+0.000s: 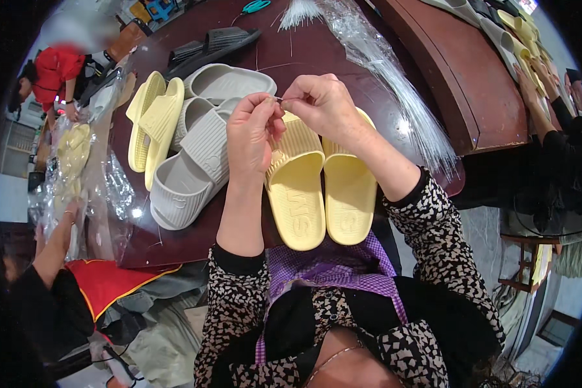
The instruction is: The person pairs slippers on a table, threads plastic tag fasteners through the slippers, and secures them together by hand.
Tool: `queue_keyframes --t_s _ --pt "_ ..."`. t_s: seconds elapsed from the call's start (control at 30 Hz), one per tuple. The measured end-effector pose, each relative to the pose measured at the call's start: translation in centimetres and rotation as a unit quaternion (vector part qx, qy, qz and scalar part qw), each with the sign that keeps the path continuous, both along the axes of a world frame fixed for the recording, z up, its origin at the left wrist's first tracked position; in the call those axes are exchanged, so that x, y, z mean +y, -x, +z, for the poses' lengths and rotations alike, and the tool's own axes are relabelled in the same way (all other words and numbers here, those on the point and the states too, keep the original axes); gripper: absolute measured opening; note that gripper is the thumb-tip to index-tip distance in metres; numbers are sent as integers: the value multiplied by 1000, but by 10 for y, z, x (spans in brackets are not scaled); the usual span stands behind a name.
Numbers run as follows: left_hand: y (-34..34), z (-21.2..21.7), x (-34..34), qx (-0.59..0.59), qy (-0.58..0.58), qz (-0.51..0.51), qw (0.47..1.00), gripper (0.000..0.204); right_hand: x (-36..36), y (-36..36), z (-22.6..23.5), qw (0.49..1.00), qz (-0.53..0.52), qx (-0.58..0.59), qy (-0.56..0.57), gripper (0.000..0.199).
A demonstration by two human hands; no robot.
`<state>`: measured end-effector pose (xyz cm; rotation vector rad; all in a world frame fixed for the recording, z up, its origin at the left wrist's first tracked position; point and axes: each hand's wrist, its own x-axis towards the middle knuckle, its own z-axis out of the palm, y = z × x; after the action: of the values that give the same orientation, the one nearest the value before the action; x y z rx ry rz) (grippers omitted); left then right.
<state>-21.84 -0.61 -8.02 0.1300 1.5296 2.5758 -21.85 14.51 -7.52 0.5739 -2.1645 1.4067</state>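
Observation:
My left hand [251, 132] and my right hand [325, 110] meet fingertip to fingertip above the table, both closed in a pinch. Between them runs a thin pale strand, too fine to make out well. Under my hands a pair of yellow slide slippers lies side by side, the left slipper [297, 200] and the right slipper [349, 197], soles down with heels toward me; my hands and right forearm partly cover their fronts. Just left of my left forearm are grey slippers [186, 187], one overlapping another. Farther left leans a pair of yellow slippers [163, 123].
Black slippers [223, 44] and teal scissors [256, 6] lie at the back of the dark red table [304, 55]. A bundle of clear strands [404, 97] runs along the right side. Plastic bags [100, 187] hang at the left edge. Other people work at both sides.

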Motion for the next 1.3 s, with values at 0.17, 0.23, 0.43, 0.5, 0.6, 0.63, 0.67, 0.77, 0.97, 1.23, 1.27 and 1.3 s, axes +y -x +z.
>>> queue_keyframes --t_s 0.17,0.23,0.43,0.5,0.6,0.63,0.67,0.77,0.97,1.23,1.27,1.3 --pt "0 0 -1 1 3 0 1000 7 -1 -1 0 1000 -4 -8 5 5" --pt "0 0 -1 2 5 0 1000 7 0 0 0 1000 -4 -16 11 5" --pt "0 -2 0 9 6 -1 1000 7 0 0 0 1000 -6 -11 5 5" --pt "1 -2 0 11 7 1 1000 7 0 0 0 1000 -7 -8 -3 4" --pt "1 -3 0 17 10 -4 1000 7 1 0 0 1000 -10 1 -14 4" --pt "1 -3 0 17 10 -3 1000 7 1 0 0 1000 -11 6 -20 3" --pt "1 -3 0 16 11 -2 1000 7 1 0 -1 1000 -11 5 -20 3" --pt "1 -3 0 13 12 0 1000 7 1 1 -2 1000 -14 8 -16 4" --pt "0 -2 -1 10 12 1 1000 7 -1 -2 1 1000 -9 -8 2 3" --pt "0 -2 -1 4 18 -3 1000 8 -1 0 0 1000 -5 -9 3 4" --pt "0 -2 -1 2 18 -5 1000 8 0 0 -1 1000 -6 -18 3 4" --pt "0 -2 -1 2 18 -5 1000 8 0 0 -1 1000 -6 -25 3 4"
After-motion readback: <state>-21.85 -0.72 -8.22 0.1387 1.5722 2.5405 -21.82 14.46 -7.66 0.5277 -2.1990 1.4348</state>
